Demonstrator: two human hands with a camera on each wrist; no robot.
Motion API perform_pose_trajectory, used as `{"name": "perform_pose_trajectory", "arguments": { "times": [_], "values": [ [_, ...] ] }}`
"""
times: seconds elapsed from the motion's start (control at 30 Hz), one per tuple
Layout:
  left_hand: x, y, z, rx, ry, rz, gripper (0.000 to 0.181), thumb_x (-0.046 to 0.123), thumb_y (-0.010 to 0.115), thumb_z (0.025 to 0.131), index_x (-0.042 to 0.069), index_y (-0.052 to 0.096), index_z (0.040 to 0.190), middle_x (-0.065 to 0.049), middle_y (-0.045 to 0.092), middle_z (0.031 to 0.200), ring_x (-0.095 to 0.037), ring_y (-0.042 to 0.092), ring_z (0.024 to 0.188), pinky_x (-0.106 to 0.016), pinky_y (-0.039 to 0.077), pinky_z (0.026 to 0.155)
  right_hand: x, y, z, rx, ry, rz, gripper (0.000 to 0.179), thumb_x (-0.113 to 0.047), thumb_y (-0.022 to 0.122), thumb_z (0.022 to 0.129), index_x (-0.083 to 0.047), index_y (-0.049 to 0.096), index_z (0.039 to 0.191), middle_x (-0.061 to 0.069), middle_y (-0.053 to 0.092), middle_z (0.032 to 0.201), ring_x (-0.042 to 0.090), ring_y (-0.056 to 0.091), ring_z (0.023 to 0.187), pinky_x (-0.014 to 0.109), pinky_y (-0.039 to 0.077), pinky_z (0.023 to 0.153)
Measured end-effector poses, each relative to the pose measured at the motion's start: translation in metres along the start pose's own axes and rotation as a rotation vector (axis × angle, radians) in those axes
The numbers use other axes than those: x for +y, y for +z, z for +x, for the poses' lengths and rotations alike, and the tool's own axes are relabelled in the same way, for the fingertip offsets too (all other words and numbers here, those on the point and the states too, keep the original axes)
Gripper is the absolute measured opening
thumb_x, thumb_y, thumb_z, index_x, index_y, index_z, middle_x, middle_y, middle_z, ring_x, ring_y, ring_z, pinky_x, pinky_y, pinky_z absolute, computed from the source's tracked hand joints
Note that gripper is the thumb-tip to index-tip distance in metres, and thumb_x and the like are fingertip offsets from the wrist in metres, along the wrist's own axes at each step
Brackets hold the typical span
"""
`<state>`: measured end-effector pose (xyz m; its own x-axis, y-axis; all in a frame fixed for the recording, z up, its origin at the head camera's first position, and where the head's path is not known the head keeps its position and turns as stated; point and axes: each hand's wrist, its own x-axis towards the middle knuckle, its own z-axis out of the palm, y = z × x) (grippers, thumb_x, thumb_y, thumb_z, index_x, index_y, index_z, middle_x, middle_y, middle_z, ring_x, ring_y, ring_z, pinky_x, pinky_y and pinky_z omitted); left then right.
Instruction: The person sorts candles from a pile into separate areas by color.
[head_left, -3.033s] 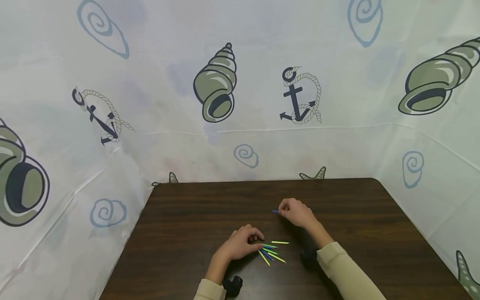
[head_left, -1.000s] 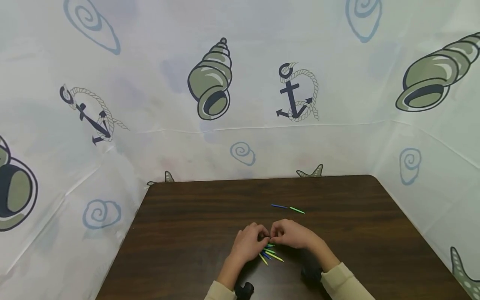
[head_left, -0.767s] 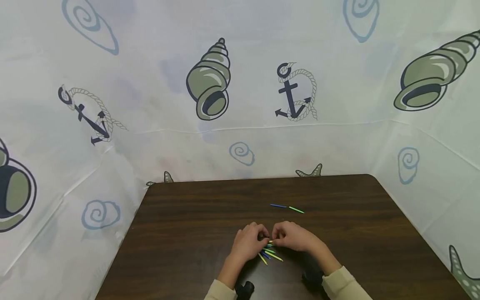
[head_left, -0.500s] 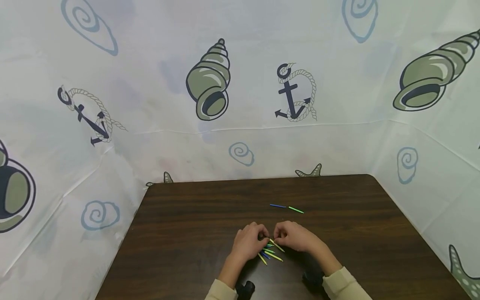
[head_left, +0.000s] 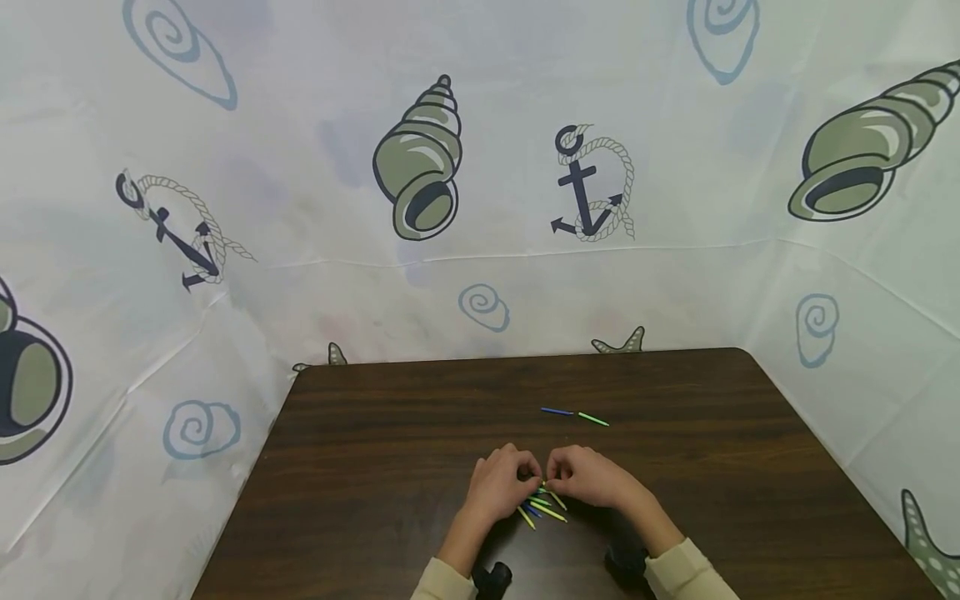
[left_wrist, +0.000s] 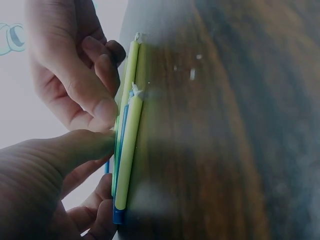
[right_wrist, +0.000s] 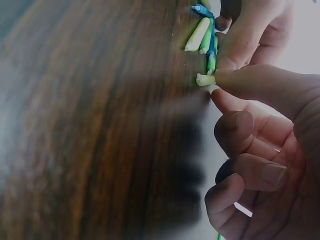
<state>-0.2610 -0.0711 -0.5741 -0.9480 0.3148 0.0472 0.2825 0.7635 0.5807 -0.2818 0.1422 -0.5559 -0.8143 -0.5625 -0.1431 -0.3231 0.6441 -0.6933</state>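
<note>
Several thin blue, green and yellow birthday candles (head_left: 549,511) lie fanned out on the dark wood table in the head view. My left hand (head_left: 497,485) pinches their near-together ends between curled fingers and thumb. Close beside it, my right hand (head_left: 590,475) pinches a yellow candle (right_wrist: 204,80) between thumb and index finger, its other fingers curled in the right wrist view. Both thumbs almost meet over the candles. A yellow candle (left_wrist: 129,150) with a whitish wick shows along the bunch in the left wrist view; my fingers hide parts of the others.
Farther back on the table (head_left: 390,425) lie a blue candle (head_left: 557,411) and a green candle (head_left: 594,419), end to end in a slightly bent line. A white curtain (head_left: 510,183) printed with shells and anchors hangs behind and beside the table.
My right hand has left the back of the table, where a green candle now lies beyond the blue one, and come to the bunch. The separate yellow candle has shifted to between my hands.
</note>
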Motion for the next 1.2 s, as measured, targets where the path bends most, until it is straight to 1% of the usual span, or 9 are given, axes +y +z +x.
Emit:
{"name": "perform_pose_trajectory", "arguments": {
  "times": [0.1, 0.2, 0.33, 0.47, 0.67, 0.77, 0.93, 1.07, 1.2],
  "values": [
    [0.001, 0.000, -0.001, 0.008, 0.003, 0.001, 0.006, 0.029, 0.083, 0.094, 0.031, 0.078, 0.090, 0.010, 0.058, 0.090, -0.008, 0.048, 0.080, -0.032, 0.032, 0.073, -0.003, 0.001, 0.000, -0.001, -0.007, -0.009, 0.009, -0.017, 0.075, 0.100, -0.017, 0.070, 0.092, -0.009, 0.056, 0.070, 0.006, 0.050, 0.058, 0.024, 0.041, 0.056],
    [0.002, -0.001, -0.001, 0.009, 0.003, 0.004, 0.006, 0.029, 0.082, 0.095, 0.031, 0.078, 0.091, 0.011, 0.058, 0.090, -0.008, 0.048, 0.080, -0.032, 0.032, 0.073, -0.007, 0.002, 0.000, 0.007, 0.014, -0.026, 0.009, -0.013, 0.073, 0.098, -0.017, 0.070, 0.090, -0.009, 0.057, 0.069, 0.007, 0.050, 0.059, 0.025, 0.041, 0.056],
    [0.004, -0.002, -0.002, 0.004, 0.000, 0.000, 0.005, 0.029, 0.082, 0.096, 0.030, 0.078, 0.092, 0.009, 0.059, 0.091, -0.008, 0.048, 0.080, -0.032, 0.032, 0.074, -0.013, 0.004, -0.001, 0.037, 0.098, -0.051, 0.011, -0.011, 0.073, 0.094, -0.018, 0.068, 0.086, -0.007, 0.058, 0.069, 0.009, 0.051, 0.058, 0.027, 0.041, 0.055],
    [0.005, -0.003, -0.002, 0.000, -0.002, -0.007, 0.005, 0.029, 0.082, 0.096, 0.030, 0.078, 0.093, 0.008, 0.060, 0.092, -0.008, 0.048, 0.081, -0.033, 0.033, 0.075, -0.022, 0.008, -0.003, 0.074, 0.167, -0.110, 0.011, -0.012, 0.073, 0.091, -0.018, 0.067, 0.084, -0.006, 0.059, 0.069, 0.012, 0.053, 0.059, 0.031, 0.041, 0.055],
    [0.003, -0.004, -0.004, -0.008, 0.000, -0.005, 0.004, 0.030, 0.081, 0.096, 0.028, 0.079, 0.094, 0.009, 0.061, 0.092, -0.008, 0.050, 0.082, -0.033, 0.035, 0.076, -0.030, 0.011, -0.005, 0.090, 0.171, -0.215, 0.011, -0.016, 0.075, 0.088, -0.020, 0.065, 0.084, -0.008, 0.059, 0.070, 0.013, 0.054, 0.060, 0.032, 0.042, 0.055],
    [0.000, -0.003, -0.003, -0.014, 0.005, -0.018, 0.004, 0.030, 0.081, 0.096, 0.028, 0.078, 0.095, 0.009, 0.061, 0.092, -0.008, 0.052, 0.083, -0.034, 0.036, 0.078, -0.028, 0.011, -0.006, 0.090, 0.163, -0.241, 0.011, -0.017, 0.075, 0.090, -0.021, 0.065, 0.085, -0.009, 0.059, 0.070, 0.012, 0.054, 0.060, 0.031, 0.041, 0.055],
    [-0.010, -0.003, -0.001, -0.041, 0.021, -0.078, 0.004, 0.030, 0.080, 0.096, 0.028, 0.077, 0.096, 0.010, 0.063, 0.094, -0.006, 0.055, 0.084, -0.037, 0.040, 0.081, -0.025, 0.002, -0.010, 0.112, 0.162, -0.225, 0.013, -0.017, 0.076, 0.094, -0.021, 0.066, 0.086, -0.008, 0.060, 0.073, 0.013, 0.055, 0.062, 0.033, 0.041, 0.056],
    [-0.013, -0.008, -0.001, -0.056, 0.037, -0.106, 0.004, 0.031, 0.079, 0.097, 0.028, 0.077, 0.097, 0.010, 0.065, 0.095, -0.006, 0.057, 0.085, -0.039, 0.042, 0.084, -0.018, -0.007, -0.012, 0.152, 0.206, -0.242, 0.016, -0.021, 0.077, 0.097, -0.023, 0.066, 0.085, -0.008, 0.060, 0.073, 0.013, 0.055, 0.063, 0.034, 0.042, 0.058],
    [-0.011, -0.010, -0.003, -0.059, 0.037, -0.115, 0.006, 0.032, 0.077, 0.098, 0.027, 0.077, 0.098, 0.010, 0.065, 0.094, -0.005, 0.056, 0.083, -0.038, 0.041, 0.084, -0.009, -0.018, -0.017, 0.189, 0.268, -0.269, 0.018, -0.022, 0.077, 0.098, -0.023, 0.065, 0.085, -0.007, 0.059, 0.072, 0.014, 0.054, 0.063, 0.034, 0.041, 0.058]
  ]
}}
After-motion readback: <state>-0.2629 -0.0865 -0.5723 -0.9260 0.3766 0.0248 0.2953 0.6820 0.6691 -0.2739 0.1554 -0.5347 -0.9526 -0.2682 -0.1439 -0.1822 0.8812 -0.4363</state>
